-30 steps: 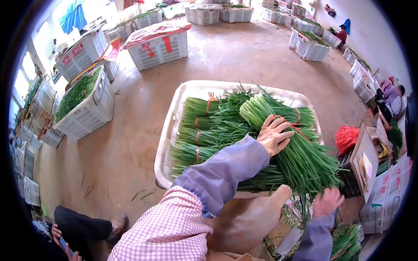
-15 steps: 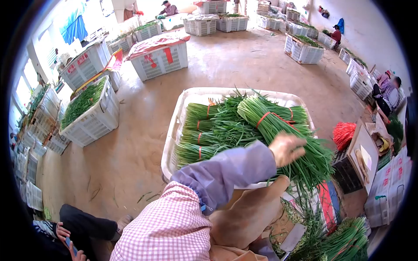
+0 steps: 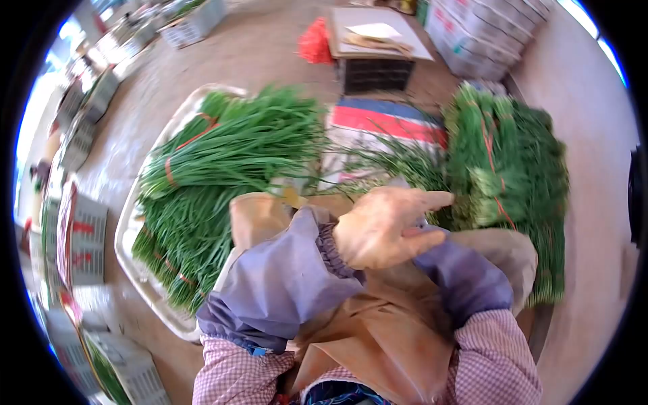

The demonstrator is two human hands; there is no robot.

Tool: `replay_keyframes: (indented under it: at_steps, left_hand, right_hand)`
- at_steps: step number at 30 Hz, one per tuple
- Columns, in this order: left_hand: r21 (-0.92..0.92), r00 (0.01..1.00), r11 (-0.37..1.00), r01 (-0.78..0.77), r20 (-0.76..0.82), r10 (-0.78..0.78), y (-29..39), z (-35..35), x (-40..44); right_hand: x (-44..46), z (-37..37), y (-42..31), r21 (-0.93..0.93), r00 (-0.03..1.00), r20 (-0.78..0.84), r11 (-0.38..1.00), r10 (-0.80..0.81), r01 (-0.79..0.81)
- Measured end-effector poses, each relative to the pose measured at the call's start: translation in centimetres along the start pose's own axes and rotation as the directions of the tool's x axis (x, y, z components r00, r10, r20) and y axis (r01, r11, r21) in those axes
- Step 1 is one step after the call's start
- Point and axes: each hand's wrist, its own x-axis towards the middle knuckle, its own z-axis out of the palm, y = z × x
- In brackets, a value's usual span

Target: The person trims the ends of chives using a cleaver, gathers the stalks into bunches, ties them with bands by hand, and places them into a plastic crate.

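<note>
Left hand moved off bundled greens, fingers released, right hand hidden, grip unclear

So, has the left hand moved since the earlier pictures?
Yes. The left hand has gone from over the tied green bundle to the right, past the white crate's rim.
</note>
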Motion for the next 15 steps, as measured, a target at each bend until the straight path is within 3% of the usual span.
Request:
replay_keyframes:
  at_steps: [3,5,8,11,15]
  left_hand:
    - [0.022,0.991,0.992,0.121,0.05,-0.122,-4.9,3.8,-1.3]
    - [0.372,0.924,0.906,0.203,0.233,-0.302,-7.1,4.9,-2.2]
    - [0.473,0.863,0.864,0.174,0.349,-0.365,-8.2,5.9,-3.2]
    - [0.441,0.884,0.892,0.104,0.37,-0.286,-8.5,6.7,-3.2]
    - [0.502,0.83,0.848,0.171,0.39,-0.399,-8.2,7.2,-2.5]
  right_hand:
    - [0.0,1.4,-1.0,0.006,1.0,0.005,1.0,0.006,-0.006]
    - [-0.2,3.2,-1.4,0.003,1.0,0.006,1.0,0.011,-0.011]
    - [-1.3,3.9,0.2,-0.004,0.998,-0.021,0.998,0.062,-0.062]
    - [-3.5,1.1,5.4,0.008,0.977,-0.095,0.982,0.189,-0.189]
    - [-4.3,-6.0,14.1,0.166,0.9,-0.258,0.934,0.351,-0.316]
